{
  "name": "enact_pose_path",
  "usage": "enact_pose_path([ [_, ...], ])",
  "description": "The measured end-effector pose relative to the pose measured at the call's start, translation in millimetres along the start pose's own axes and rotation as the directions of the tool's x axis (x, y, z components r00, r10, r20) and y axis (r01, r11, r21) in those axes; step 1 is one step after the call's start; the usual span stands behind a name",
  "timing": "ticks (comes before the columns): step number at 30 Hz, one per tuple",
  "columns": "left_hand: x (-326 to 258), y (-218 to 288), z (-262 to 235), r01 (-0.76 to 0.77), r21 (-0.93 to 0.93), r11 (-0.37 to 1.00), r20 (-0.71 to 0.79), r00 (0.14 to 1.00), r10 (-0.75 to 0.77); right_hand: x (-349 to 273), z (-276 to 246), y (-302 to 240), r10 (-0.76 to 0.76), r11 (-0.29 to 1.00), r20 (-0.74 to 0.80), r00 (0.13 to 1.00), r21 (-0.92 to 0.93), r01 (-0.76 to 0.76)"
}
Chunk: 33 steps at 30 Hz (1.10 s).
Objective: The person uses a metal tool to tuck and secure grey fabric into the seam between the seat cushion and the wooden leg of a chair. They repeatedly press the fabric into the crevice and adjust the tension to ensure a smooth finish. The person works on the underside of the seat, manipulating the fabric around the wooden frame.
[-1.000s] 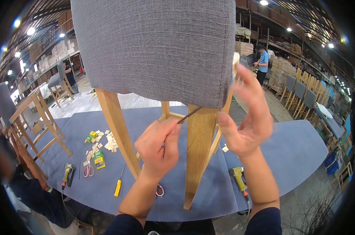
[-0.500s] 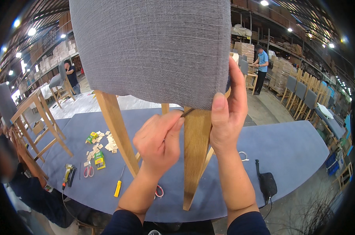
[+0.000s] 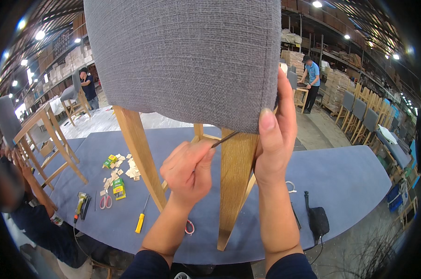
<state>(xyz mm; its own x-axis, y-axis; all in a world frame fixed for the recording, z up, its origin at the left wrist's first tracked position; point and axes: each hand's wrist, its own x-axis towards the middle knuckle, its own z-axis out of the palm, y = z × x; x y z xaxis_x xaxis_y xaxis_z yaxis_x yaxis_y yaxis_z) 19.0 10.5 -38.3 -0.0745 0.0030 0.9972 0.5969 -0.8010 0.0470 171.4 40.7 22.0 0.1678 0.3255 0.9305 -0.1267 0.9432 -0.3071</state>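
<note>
Grey cover (image 3: 187,60) on; hem (image 3: 206,124) above wooden leg (image 3: 236,186) possibly unfinished. Left of leg, left hand (image 3: 187,173) pinches dark rod (image 3: 226,138); right of leg, right hand (image 3: 276,142), half-curled, clasps cover.

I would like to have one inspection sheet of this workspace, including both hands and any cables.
Surface: blue-grey table.
Job's things: grey upholstered chair with wooden legs; thin dark tool.
Clutter: small wooden pieces, green-yellow box, scissors, yellow screwdriver.
Left hand: fingers pinch the dark tool near the fabric's lower edge.
Right hand: at the chair's fabric corner; grip unclear.
Cables: black cable from black device; thin cord from yellow-bodied tool.
Surroundings: co-workers, other chairs, loaded shelving.
</note>
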Motion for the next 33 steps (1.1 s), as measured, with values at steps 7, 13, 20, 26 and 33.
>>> enact_pose_path([
  [7, 8, 13, 8, 0.037, -0.034, 0.999, -0.066, 0.997, -0.039, -3, 1, 4, -0.046, 0.999, 0.002, 0.999, -0.014, 0.046],
  [13, 16, 20, -4, 0.027, 0.069, 0.997, 0.018, 0.999, -0.029, -1, -3, 2, -0.028, 1.000, 0.013, 1.000, 0.002, 0.028],
  [20, 24, 35, -14, 0.304, -0.041, 0.952, 0.125, 0.947, -0.297, 7, -8, 1, -0.071, 0.996, 0.061, 0.996, -0.046, 0.074],
  [26, 18, 35, -17, 0.361, -0.019, 0.932, 0.155, 0.922, -0.354, 7, -15, 6, -0.104, 0.984, 0.103, 0.989, -0.133, 0.117],
  [33, 28, 36, -18, 0.294, -0.031, 0.955, 0.161, 0.945, -0.285, 5, -11, 4, -0.036, 0.999, 0.085, 0.996, -0.020, 0.038],
])
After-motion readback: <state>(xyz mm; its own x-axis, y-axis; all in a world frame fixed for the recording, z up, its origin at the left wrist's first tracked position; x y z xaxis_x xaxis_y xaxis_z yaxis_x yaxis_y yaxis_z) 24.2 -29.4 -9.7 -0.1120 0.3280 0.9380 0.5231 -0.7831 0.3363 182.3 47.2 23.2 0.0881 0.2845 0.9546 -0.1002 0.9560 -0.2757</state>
